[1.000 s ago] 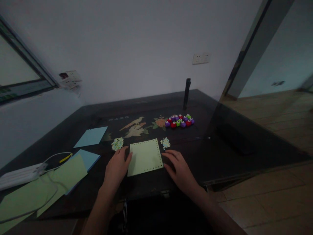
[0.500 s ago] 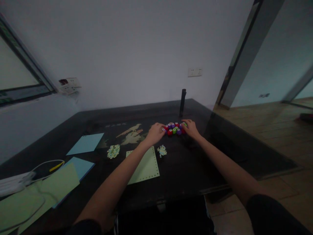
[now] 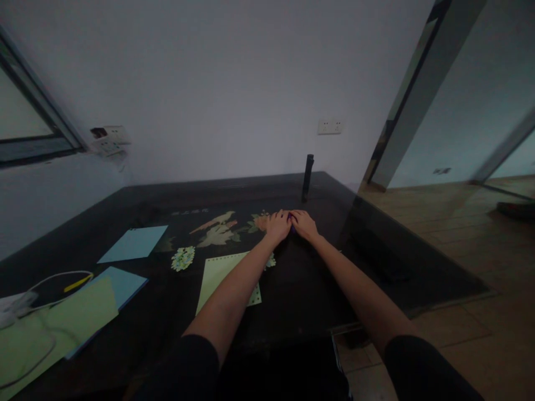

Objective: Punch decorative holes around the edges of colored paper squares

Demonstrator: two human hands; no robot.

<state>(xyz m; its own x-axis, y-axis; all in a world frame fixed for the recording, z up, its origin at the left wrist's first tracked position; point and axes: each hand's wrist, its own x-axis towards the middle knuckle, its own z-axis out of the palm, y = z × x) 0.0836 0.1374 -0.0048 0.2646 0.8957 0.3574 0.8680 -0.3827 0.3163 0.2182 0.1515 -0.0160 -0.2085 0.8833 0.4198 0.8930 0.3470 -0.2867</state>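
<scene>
My left hand (image 3: 277,225) and my right hand (image 3: 305,225) meet over the black table, fingertips close together. Both are curled around a cluster of small eyeball-patterned balls, and a bit of a purple ball (image 3: 293,228) shows in the narrow gap between them. The other balls are hidden under my palms and fingers. Below my left wrist, a small heap of pale pieces (image 3: 271,260) is partly covered by the forearm. A light green punched sheet (image 3: 215,276) lies beneath that same forearm.
Another heap of pale pieces (image 3: 183,258) lies left of the green sheet. Blue paper (image 3: 134,244), more green sheets (image 3: 90,312) and a white cable with a yellow piece (image 3: 78,282) occupy the left side. A black upright cylinder (image 3: 307,177) stands at the back.
My hands have come together from either side, squeezing the spread row of red, purple and green balls inward and covering nearly all of it. The view has shifted slightly.
</scene>
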